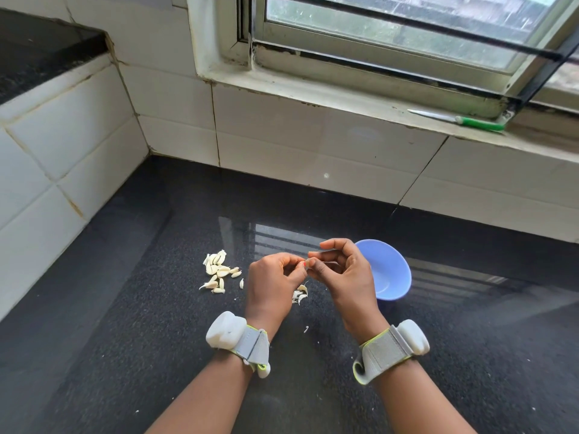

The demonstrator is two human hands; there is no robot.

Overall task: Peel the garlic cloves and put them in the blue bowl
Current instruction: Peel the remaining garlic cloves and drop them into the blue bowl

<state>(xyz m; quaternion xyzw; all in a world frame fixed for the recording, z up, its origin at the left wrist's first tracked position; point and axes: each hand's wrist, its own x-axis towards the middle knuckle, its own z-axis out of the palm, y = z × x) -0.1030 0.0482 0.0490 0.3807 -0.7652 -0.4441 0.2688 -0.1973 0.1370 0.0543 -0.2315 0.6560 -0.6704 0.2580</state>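
Note:
Both hands meet above the black counter around one small garlic clove. My left hand pinches it from the left with curled fingers, and my right hand pinches it from the right. The blue bowl stands on the counter just behind and right of my right hand; its inside looks bare where it shows. A pile of several unpeeled cloves lies left of my left hand. A few bits of garlic or skin lie under the hands.
A knife with a green handle lies on the window sill at the back right. White tiled walls close the counter at the back and left. A raised black ledge sits at the far left. Small skin scraps dot the counter.

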